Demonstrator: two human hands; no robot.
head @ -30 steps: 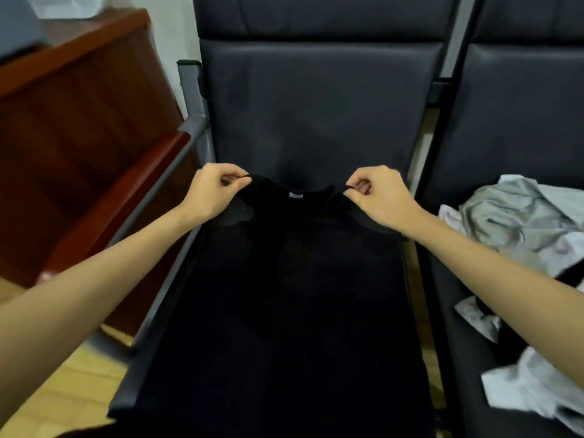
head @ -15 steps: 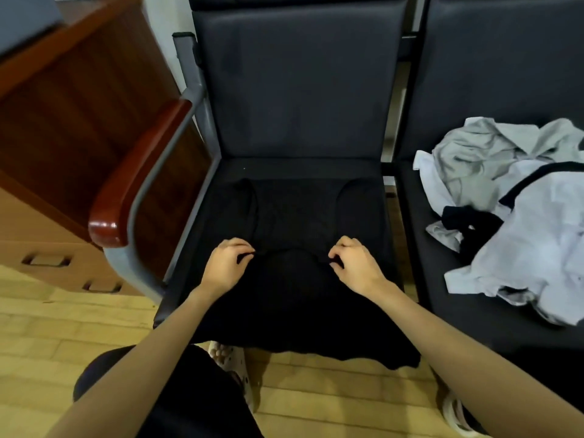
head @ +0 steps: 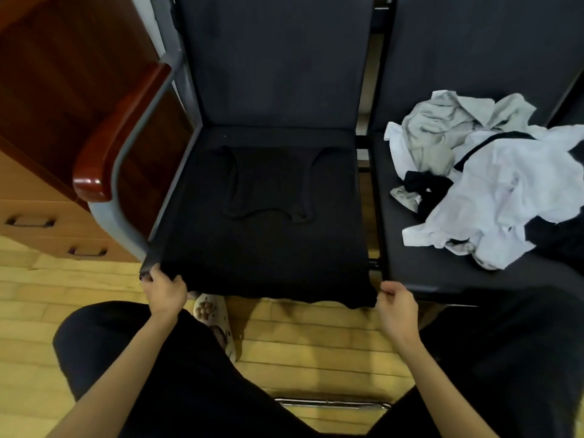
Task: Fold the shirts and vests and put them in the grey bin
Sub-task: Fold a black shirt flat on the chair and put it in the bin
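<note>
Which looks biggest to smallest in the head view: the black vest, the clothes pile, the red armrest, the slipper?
1. black vest, covering the seat
2. clothes pile
3. red armrest
4. slipper, partly hidden, so its true size is unsure

Black on black, the black vest (head: pixel 265 235) barely stands out from the chair seat (head: pixel 354 143), so you cannot trace its side edges. At its near corners, the grip of your left hand (head: pixel 166 292) and right hand (head: pixel 396 303) hides the cloth under the fingers. Right of the vest, the pile of clothes (head: pixel 493 184) runs off the picture's edge, its pieces too tangled to count. Left of the vest, the wooden desk (head: pixel 63 90) is cut off too.
</note>
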